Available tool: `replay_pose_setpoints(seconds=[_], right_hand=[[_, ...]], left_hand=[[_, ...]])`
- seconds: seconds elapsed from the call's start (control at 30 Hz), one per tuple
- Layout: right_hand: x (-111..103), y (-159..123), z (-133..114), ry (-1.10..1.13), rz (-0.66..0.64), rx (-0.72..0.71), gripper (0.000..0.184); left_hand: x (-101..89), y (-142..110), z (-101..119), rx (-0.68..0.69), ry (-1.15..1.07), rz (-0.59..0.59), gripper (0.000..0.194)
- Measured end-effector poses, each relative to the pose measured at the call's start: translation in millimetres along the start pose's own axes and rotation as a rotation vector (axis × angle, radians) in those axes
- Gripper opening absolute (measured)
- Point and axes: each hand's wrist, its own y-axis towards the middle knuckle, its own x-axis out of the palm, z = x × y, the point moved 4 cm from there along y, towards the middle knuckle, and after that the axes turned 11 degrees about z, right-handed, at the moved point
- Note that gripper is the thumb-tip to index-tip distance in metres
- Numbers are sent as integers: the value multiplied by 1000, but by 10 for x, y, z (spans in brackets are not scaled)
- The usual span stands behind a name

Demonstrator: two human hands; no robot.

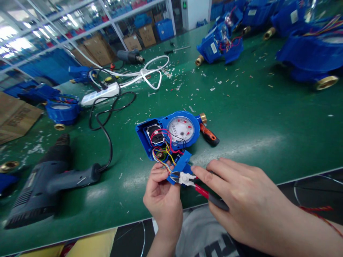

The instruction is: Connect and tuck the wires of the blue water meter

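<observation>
The fingers of the left hand (164, 200) are nearly closed, pinching the lower end of a flat, smooth blue piece (183, 162) and the thin coloured wires (168, 166) beside it. The fingers of the right hand (238, 189) are partly curled around pliers (202, 191) with red and dark grip sleeves; their handles stand somewhat apart, and their metal jaws lie over the blue piece at the left fingertips.

Just beyond the hands, the blue meter (165, 119) lies face up on the table (241, 117). Its open, angular compartment (141, 137) contains a black part (155, 135) with a pale edge, and red, yellow, white and black wires loop out over the rim. The round dial (180, 129), under a clear cover, is white with red marks. A threaded brass fitting (203, 118) projects from one end, near a rounded orange-and-black handle (209, 136).

The table is glossy green, sprinkled with pale scraps. On the left lies a dark grey heat gun (45, 185) with a ribbed housing, its black cord curling towards a white plastic power strip (100, 95) with plugs in it. Around it are more blue meters (63, 110) and a brown cardboard box (17, 116). In the background, metal shelves (112, 23) hold cardboard boxes and a blue bin (164, 29)
</observation>
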Motion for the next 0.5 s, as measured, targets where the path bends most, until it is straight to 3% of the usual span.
replay_pose_setpoints(seconds=[0.13,0.3,0.4,0.5], right_hand=[[45,-2,-2,-11,23,-21,38],[31,2,146,31,219,101,36],[-2,31,263,153,314,201,32],[39,53,329,361,288,307,30]], left_hand=[[2,3,-2,-2,1,-3,25],[-10,21,-44,-49,-7,-6,28],[-33,22,-61,-120,-24,-10,28],[-56,4,-53,-242,-46,-40,28]])
